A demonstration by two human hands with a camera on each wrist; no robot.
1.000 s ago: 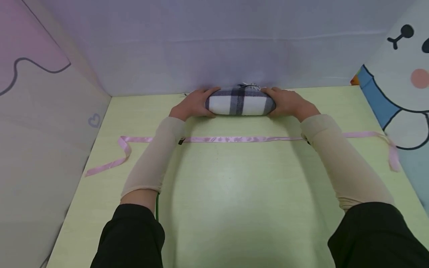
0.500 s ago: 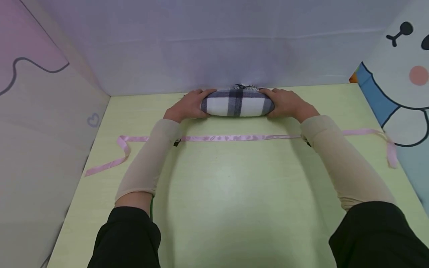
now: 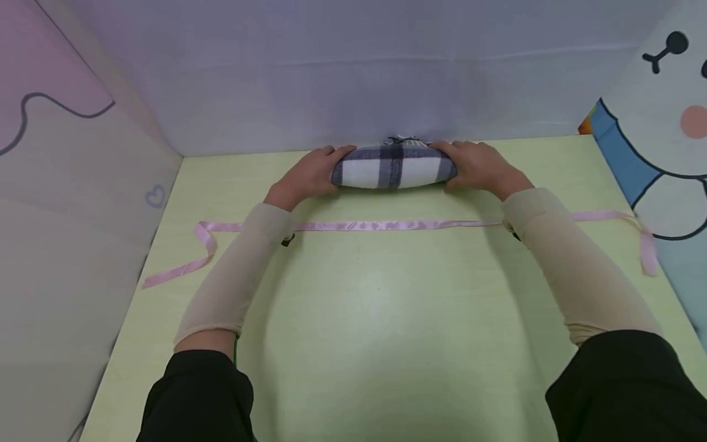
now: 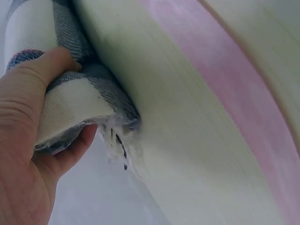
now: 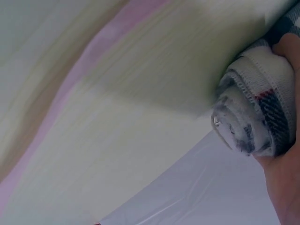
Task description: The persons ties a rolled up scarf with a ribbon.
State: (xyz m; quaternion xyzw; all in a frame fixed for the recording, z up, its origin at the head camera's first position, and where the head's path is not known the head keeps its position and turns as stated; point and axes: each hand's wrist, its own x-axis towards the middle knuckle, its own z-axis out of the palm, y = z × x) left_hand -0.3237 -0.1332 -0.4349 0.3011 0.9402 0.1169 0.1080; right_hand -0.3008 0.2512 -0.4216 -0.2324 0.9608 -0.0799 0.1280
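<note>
a rolled bundle of blue-and-white plaid cloth (image 3: pixel 361 175) sits along the far edge of the pale yellow-green desk (image 3: pixel 375 331), near its middle; whether it rests fully on the surface or is slightly raised, i cannot tell. the left hand (image 3: pixel 312 174) grips the end towards the desk's left edge, thumb over the top and a finger beneath; the right hand (image 3: pixel 479 167) grips the opposite end, where the layers show as a spiral. a pale fringe (image 3: pixel 405 141) sticks out behind the bundle. a long, shiny pink satin ribbon (image 3: pixel 375 226) lies crosswise, nearer the person and apart from the bundle, its tails bending near the left and right edges.

the step in hand looks like handling the roll by both ends. moving it from here would call for even pressure and both hands travelling together, so the layers stay tight.
</note>
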